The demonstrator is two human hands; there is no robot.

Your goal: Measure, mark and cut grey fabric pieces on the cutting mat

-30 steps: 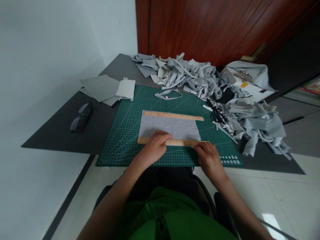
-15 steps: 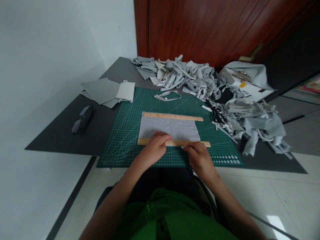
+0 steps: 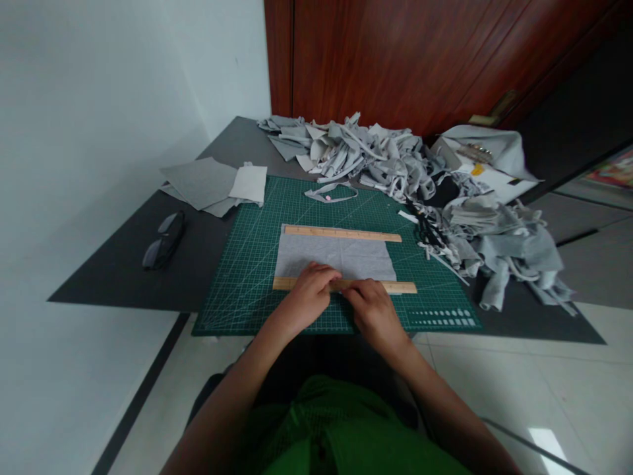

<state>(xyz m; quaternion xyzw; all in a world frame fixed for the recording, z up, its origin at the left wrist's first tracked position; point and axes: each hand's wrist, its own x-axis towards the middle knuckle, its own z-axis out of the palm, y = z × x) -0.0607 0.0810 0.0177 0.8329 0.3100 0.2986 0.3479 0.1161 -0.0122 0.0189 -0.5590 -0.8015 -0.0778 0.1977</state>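
Note:
A grey cloth piece (image 3: 341,254) lies on the green cutting mat (image 3: 257,254). One wooden ruler (image 3: 346,233) lies along its far edge. A second wooden ruler (image 3: 284,283) lies along its near edge. My left hand (image 3: 312,287) rests on the near ruler, a little left of its middle, fingers curled together. Just to the right, my right hand (image 3: 368,303) is at the ruler's near side, its fingertips pinched at the cloth edge; what is between them is too small to make out.
Grey fabric scraps (image 3: 351,145) are heaped along the back and right. Dark glasses (image 3: 164,241) and flat cloth pieces (image 3: 202,181) lie at the left. A white box (image 3: 494,175) stands at the back right, near black-handled scissors (image 3: 429,227).
My right hand has moved left along the near ruler, closer to my left hand. My left hand, the cloth and the rulers stay in about the same place.

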